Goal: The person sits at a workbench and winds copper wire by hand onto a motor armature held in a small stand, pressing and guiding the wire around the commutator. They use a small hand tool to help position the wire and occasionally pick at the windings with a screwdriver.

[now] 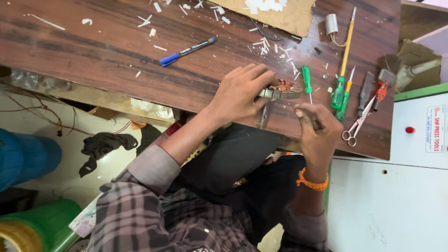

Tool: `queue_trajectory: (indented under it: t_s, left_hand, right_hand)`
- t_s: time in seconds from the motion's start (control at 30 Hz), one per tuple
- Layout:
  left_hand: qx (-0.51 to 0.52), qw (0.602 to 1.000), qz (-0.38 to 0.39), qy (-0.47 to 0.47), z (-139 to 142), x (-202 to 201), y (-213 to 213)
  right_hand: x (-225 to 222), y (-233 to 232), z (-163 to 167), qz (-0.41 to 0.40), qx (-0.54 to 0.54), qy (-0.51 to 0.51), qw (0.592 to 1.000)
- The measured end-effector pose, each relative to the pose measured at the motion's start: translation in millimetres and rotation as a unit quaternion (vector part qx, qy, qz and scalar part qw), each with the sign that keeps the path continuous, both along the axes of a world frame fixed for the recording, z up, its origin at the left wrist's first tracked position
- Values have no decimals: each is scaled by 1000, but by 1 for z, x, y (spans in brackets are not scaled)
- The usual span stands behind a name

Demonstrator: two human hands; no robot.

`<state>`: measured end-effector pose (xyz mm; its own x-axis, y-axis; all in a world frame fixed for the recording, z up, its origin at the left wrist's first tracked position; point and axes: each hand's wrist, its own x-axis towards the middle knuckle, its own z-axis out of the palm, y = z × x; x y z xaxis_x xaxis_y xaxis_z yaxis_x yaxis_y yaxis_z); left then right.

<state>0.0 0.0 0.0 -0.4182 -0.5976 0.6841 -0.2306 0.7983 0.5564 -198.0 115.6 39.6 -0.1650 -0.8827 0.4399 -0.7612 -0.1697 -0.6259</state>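
Blue marker [186,51], green screwdrivers [306,79], orange wristband [311,181], plaid grey shirt [135,219], dk brown woodgrain table [93,51]

Place: a small repair workshop | Evidence: a scarred dark wooden workbench [116,60] lay strewn with white plastic shavings [266,44], green-handled screwdrivers [339,93], steel scissors [357,126] | Beside it: a white metal machine cabinet [396,186] stood.

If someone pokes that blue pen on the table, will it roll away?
Probably a little. The blue pen looks round and smooth and lies flat on the wooden table, so a sideways poke would likely roll it. It looks thin and plastic, so likely light and stiff. The white scraps nearby might stop it.
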Motion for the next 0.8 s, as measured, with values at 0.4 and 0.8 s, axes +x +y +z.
queue_trajectory:
  t_s: [0.4,0.8]
  left_hand:
    - [2,999,34,11,-1,3,4]
    - [256,965,37,51,3,-13,-6]
  right_hand:
    - [19,-33,43,42,22,113,992]
    - [-4,-106,36,124,48,219,967]
